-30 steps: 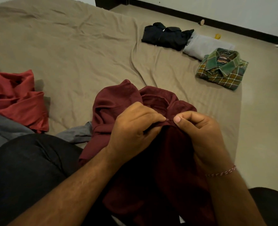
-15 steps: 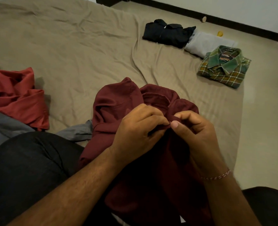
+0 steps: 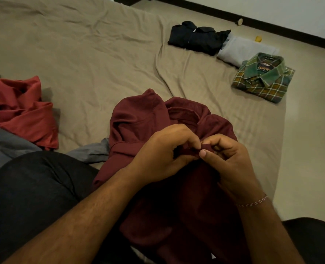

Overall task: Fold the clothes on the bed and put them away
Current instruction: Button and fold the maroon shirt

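Tan bedsheet (image 3: 85, 60) is spreading wrinkled under everything, reaching well beyond the two hands on every side but the right, where its edge is meeting a pale floor (image 3: 310, 130). Bunched directly beneath the hands and draping toward the person's lap, a maroon shirt (image 3: 138, 121) is lying with its collar turned up just past the knuckles. Dark trousers (image 3: 34, 187) are covering the person's leg to the left of the grip. Far to the left of the hands, a red garment (image 3: 20, 111) is sitting crumpled, with a grey garment (image 3: 7, 143) lying partly under it and trailing toward the maroon shirt.

Well beyond the hands and to the right, three folded pieces are sitting in a row near the sheet's edge: a black shirt (image 3: 196, 38) farthest, a light grey folded garment (image 3: 241, 51) touching it, and a green plaid shirt (image 3: 262, 79) nearest, collar up.

Left hand (image 3: 163, 151) is curling its fingers tightly and pinching a small fold of the maroon shirt's front edge between thumb and fingertips. Right hand (image 3: 228, 159) is meeting it fingertip to fingertip, thumb and forefinger squeezing the same strip of fabric, the other fingers curling inward. Whether a button is sitting between the fingers cannot be told. A red-and-white thread bracelet (image 3: 253, 202) is circling the right wrist.
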The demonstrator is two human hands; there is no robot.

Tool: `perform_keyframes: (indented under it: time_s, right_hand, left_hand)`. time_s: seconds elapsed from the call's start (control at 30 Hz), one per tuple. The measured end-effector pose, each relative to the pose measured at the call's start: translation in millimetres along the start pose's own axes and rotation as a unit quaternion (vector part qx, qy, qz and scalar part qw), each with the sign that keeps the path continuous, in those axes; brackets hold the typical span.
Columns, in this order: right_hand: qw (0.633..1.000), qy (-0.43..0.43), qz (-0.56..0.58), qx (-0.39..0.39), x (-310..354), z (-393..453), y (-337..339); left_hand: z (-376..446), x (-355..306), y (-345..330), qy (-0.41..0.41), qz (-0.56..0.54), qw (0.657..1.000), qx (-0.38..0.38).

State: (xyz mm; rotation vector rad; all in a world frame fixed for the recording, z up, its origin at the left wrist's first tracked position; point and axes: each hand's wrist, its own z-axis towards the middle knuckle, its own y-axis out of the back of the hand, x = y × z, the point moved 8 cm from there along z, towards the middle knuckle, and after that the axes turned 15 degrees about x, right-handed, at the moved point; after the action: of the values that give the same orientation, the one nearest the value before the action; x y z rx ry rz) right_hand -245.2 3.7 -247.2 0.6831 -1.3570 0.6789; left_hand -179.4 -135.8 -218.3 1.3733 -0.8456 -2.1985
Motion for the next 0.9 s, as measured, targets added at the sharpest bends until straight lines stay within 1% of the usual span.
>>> perform_keyframes:
  time_s: [0.1,0.3,0.43,0.47,0.53,0.6,0.67,0.77,0.9]
  right_hand:
    - [1.0,0.009,-0.024,0.005,-1.1,1.3,0.0]
    - [0.996,0.051,-0.073,-0.003,4.3,2.1,2.4]
    - [0.991,0.094,-0.088,-0.027,7.6,2.5,2.5]
    - [0.988,0.111,-0.107,-0.024,10.5,2.7,0.6]
    - [0.972,0.144,-0.183,-0.014,17.8,2.3,-5.5]
    - [0.958,0.159,-0.238,-0.013,22.6,1.3,-11.1]
    - [0.959,0.151,-0.24,-0.017,23.2,1.3,-13.3]
    - [0.964,0.116,-0.237,-0.036,20.6,2.4,-11.3]
    - [0.972,0.036,-0.2,-0.114,9.3,-0.2,4.0]
  left_hand:
    - [-1.1,10.1,-0.4,0.043,-0.016,0.999,0.002]
    - [-2.0,11.0,3.1,0.054,-0.008,0.998,-0.034]
    - [-2.6,11.3,10.6,0.073,-0.014,0.995,-0.064]
    - [-2.8,11.7,12.4,0.078,-0.014,0.994,-0.069]
    - [-3.3,11.5,14.5,0.086,-0.002,0.994,-0.071]
    - [-5.1,11.3,15.1,0.09,0.01,0.993,-0.076]
    - [-6.8,9.5,13.6,0.093,0.033,0.992,-0.08]
    - [-6.5,8.2,10.7,0.099,0.08,0.989,-0.07]
    - [-3.6,15.6,20.3,0.092,0.105,0.99,-0.029]
